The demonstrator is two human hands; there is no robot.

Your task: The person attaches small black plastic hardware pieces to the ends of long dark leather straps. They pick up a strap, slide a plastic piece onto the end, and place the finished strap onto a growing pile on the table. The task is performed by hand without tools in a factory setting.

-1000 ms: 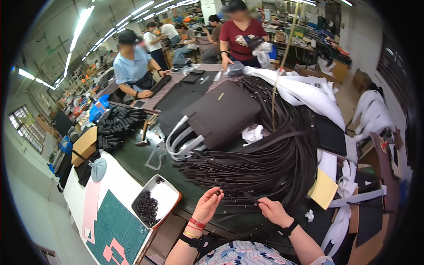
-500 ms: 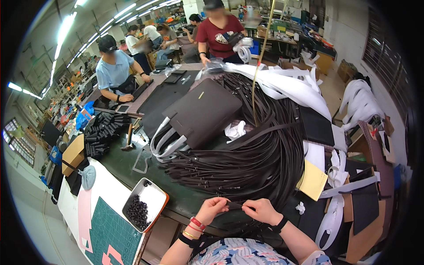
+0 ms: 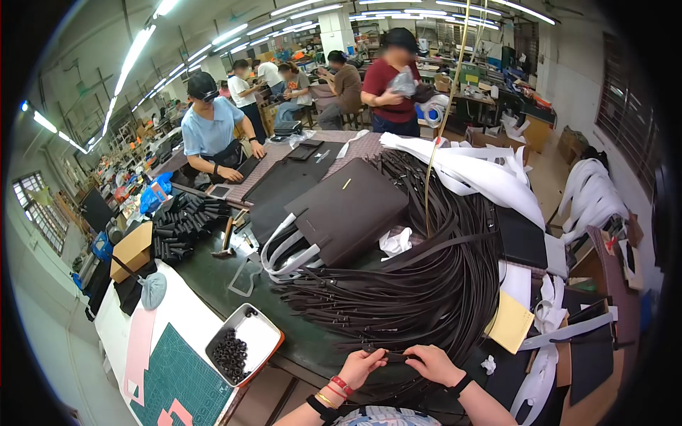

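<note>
Near the table's front edge, my left hand (image 3: 364,366) and my right hand (image 3: 434,364) each pinch a short stretch of dark brown strap (image 3: 395,356), pulled roughly level between them. Where its ends run under my fingers is hidden. Just beyond, a large heap of similar dark straps (image 3: 398,291) spreads in a curve over the table. A dark brown handbag (image 3: 355,206) lies behind it, its handles (image 3: 288,248) wrapped in pale grey.
Left of my hands stands a white tray (image 3: 264,331) with small black pieces, beside a green cutting mat (image 3: 177,376). A hammer (image 3: 226,238) and black rolled pieces (image 3: 188,216) lie farther left. White strips and a yellow pad (image 3: 511,323) are rightward. Two people stand across the table.
My view has tilted up, so the scene sits lower. Both hands still hold the strap. The person in red has lifted a clear plastic bag from the table to chest height.
</note>
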